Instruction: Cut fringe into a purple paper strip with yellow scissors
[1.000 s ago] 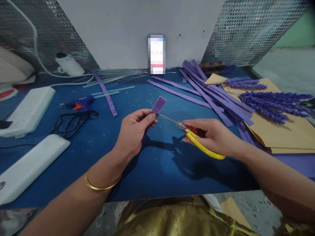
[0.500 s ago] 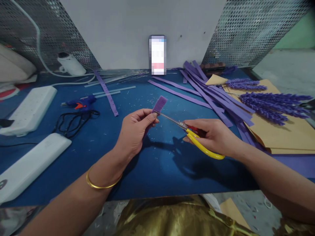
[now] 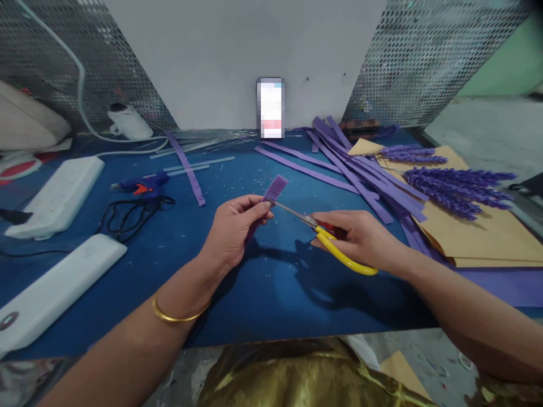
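Between thumb and fingers, my left hand [image 3: 240, 226] pinches a purple paper strip [image 3: 276, 186], whose upper end sticks up past the fingertips with a fine fringe along its edge. My right hand [image 3: 360, 240] grips scissors [image 3: 345, 259] with yellow handles. Their blades point left and meet the strip right at my left thumb; whether the tips are parted is too small to tell. Part of the strip hangs below my left hand, mostly hidden behind it.
Purple strips [image 3: 311, 164] and lavender flower stems [image 3: 458, 183] on brown paper [image 3: 487, 237] lie to the right. On the left are a blue glue gun [image 3: 146, 185], a fringed strip [image 3: 189, 172] and white power strips [image 3: 63, 294]. A phone [image 3: 270, 107] leans against the back panel.
The whole view has shifted slightly, with the phone and back panel lower in the picture. Both hands keep nearly the same pose at the strip.
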Tool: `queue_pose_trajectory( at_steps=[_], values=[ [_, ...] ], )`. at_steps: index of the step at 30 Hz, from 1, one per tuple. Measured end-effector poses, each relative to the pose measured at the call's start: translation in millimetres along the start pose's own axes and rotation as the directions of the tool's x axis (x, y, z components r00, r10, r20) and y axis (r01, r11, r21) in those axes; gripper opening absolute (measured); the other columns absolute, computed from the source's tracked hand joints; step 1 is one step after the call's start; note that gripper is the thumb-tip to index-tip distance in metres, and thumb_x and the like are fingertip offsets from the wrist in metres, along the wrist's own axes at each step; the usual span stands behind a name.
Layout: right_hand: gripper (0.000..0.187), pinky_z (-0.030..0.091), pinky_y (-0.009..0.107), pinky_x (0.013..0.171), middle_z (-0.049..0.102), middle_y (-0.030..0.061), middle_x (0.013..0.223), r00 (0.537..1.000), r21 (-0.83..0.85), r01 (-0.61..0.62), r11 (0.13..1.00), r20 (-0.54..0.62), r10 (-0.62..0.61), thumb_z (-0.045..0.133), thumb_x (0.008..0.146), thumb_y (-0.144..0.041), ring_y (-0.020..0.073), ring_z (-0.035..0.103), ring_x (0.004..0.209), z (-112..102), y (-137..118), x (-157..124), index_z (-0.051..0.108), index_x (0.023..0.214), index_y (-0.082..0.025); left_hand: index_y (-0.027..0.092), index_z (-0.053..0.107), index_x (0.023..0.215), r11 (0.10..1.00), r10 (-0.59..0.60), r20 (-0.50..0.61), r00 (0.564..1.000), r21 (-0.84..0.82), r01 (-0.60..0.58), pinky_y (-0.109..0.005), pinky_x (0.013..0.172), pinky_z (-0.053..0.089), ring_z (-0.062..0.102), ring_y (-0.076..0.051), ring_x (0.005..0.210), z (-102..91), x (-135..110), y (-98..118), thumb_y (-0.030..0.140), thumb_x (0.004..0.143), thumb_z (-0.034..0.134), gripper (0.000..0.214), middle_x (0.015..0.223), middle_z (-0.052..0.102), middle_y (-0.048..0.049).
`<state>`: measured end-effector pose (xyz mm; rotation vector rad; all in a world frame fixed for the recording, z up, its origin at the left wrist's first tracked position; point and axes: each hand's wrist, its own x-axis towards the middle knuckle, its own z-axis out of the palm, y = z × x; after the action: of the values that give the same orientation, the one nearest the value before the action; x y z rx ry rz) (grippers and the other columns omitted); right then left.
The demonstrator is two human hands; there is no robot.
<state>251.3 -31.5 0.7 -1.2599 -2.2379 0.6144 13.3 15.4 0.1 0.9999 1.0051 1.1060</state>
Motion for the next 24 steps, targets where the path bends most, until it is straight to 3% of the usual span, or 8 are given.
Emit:
queue_pose_trajectory(
  at_steps=[15, 24],
  values=[
    [0.033, 0.025, 0.024, 0.052, 0.043, -0.0043, 0.062, 1.000, 0.006, 0.001, 1.000, -0.023, -0.001, 0.058, 0.092, -0.048, 0.0108, 0.034, 0.057, 4.6, -0.9, 6.4, 0.060, 0.078, -0.018, 0.016, 0.075, 0.076, 1.000, 0.024, -0.030, 0.999, 0.000, -0.024, -0.022, 0.063, 0.043, 0.058, -0.010, 0.061, -2.2, 4.0, -0.4, 0.037, 0.060, 0.087, 0.029, 0.064, 0.070, -0.0012],
    [0.029, 0.030, 0.023, 0.054, 0.053, -0.0017, 0.067, 0.999, -0.026, 0.035, 0.999, -0.031, -0.035, 0.059, 0.092, -0.044, 0.0116, 0.040, 0.057, 6.1, -1.8, 9.7, 0.068, 0.090, -0.016, 0.015, 0.073, 0.075, 1.000, 0.024, -0.042, 0.999, 0.008, -0.024, -0.024, 0.062, 0.043, 0.055, -0.010, 0.057, -0.7, 0.9, -0.9, 0.038, 0.062, 0.085, 0.028, 0.063, 0.068, -0.0014]
  ],
)
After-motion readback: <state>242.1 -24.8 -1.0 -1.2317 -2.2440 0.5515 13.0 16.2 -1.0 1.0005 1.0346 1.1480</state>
